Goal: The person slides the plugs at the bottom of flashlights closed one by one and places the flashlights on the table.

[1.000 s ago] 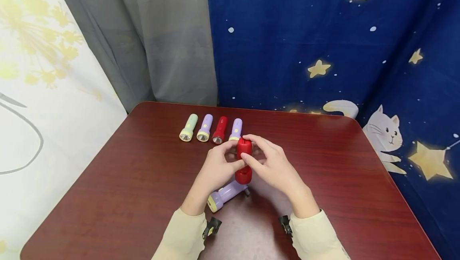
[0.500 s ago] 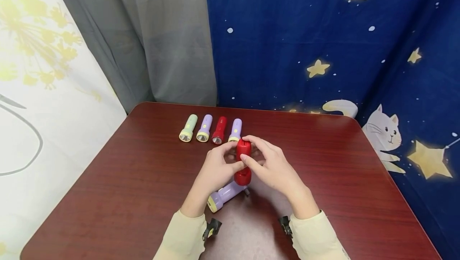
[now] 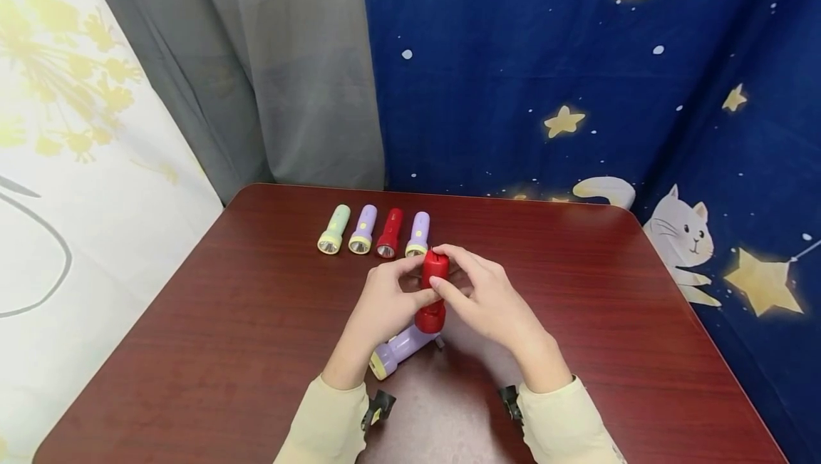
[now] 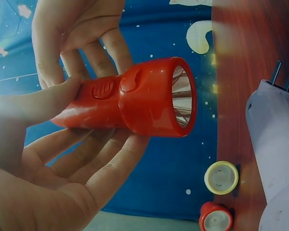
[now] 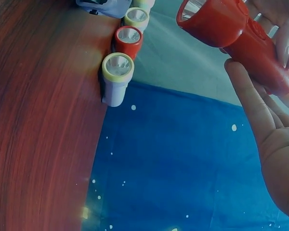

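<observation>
A red flashlight [image 3: 430,318] is held above the table between both hands. My left hand [image 3: 387,303] grips it from the left with thumb and fingers, and my right hand [image 3: 492,300] pinches its tail end from the right. In the left wrist view the red flashlight [image 4: 149,101] shows its sliding switch and its reflector at the wide head. Beneath the hands lies a purple flashlight [image 3: 404,345] with a yellow rim; the left wrist view shows two metal plug prongs [image 4: 282,76] sticking out of its tail.
Along the far part of the table [image 3: 256,293] stretches a row of flashlights: green [image 3: 335,229], purple [image 3: 363,227], red [image 3: 390,232] and another purple one [image 3: 419,230], partly behind the hands. A grey curtain [image 3: 314,79] and a blue starry curtain [image 3: 481,93] hang behind the table.
The red flashlight has tilted a little, its head shifting slightly down and left while both hands keep hold of it. The whole view has drifted slightly; the other flashlights stay put.
</observation>
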Available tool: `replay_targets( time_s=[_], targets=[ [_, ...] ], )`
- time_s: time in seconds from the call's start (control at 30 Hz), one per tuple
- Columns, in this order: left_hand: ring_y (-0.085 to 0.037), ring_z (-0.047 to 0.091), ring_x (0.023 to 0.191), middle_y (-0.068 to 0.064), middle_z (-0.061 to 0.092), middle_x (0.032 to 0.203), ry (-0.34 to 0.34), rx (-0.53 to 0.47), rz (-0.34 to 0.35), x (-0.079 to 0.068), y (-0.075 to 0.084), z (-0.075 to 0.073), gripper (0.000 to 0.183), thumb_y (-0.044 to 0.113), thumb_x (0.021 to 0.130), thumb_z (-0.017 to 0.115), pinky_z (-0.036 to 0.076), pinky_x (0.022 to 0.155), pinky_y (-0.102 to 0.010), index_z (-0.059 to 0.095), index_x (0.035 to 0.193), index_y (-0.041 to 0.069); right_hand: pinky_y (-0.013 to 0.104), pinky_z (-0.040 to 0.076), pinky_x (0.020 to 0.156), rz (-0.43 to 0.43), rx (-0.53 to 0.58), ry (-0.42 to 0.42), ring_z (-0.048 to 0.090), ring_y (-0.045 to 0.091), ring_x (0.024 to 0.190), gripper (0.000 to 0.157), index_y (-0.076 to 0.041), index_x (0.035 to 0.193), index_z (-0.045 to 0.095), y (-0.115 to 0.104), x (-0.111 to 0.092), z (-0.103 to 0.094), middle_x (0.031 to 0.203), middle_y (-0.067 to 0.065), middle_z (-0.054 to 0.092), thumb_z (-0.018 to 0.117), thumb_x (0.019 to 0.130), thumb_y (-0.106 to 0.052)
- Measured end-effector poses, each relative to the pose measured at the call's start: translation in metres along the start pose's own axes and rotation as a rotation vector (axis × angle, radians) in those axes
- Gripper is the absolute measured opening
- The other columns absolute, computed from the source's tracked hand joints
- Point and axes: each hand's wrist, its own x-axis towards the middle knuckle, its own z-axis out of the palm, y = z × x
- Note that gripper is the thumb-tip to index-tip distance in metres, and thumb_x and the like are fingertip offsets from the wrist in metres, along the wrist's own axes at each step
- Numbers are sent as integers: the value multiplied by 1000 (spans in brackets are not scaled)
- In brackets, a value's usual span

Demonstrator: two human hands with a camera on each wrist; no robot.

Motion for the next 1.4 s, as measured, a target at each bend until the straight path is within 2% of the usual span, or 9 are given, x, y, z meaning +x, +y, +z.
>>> replay_targets(
  time_s=[0.2,0.47,0.73,0.9,1.1,1.3,1.4],
  targets=[
    [-20,79,99,-7,79,121,-8,-18,-7,0,-1,0,51,12,90,83,66,88,-38,70,139,11,29,66,81,-92,-48,46,79,13,88,42,-11,136,68,0,-1,-1,114,8,79,79,96,-15],
    [-20,79,102,-10,77,130,10,23,-2,0,-2,1,53,12,89,84,66,88,-38,70,139,8,31,66,83,-142,-47,63,81,18,89,38,-6,129,68,-1,-1,-1,110,10,81,81,94,-10],
    [-18,79,95,-10,79,120,22,25,10,-1,-1,0,51,9,88,84,66,86,-37,71,138,8,33,66,84,-164,-37,67,82,20,91,34,-7,124,62,-1,-2,3,110,14,81,79,95,-8],
    [-20,79,99,-9,79,119,24,13,-6,0,-2,0,49,11,90,83,66,89,-39,71,138,10,34,66,85,-137,-45,79,82,21,93,38,-8,130,61,-2,-2,5,113,15,80,78,96,-11],
    [-24,80,101,-11,80,117,29,-24,-15,1,-4,1,47,11,90,82,66,93,-43,71,136,8,35,66,85,-38,19,53,81,22,97,50,-9,141,51,-4,-2,5,118,16,79,77,98,-14],
    [-26,80,103,-13,80,115,83,-45,-26,3,-5,-1,46,14,89,85,64,96,-44,73,133,7,39,65,91,34,67,9,79,25,110,59,-10,153,45,-4,-2,4,130,18,76,72,102,-17],
    [-28,79,107,-16,80,118,114,-80,-28,3,-6,-1,49,15,90,85,63,99,-45,71,136,5,38,65,91,58,57,4,79,26,110,59,-8,156,46,-5,-3,3,130,17,76,71,102,-17]
  ],
)
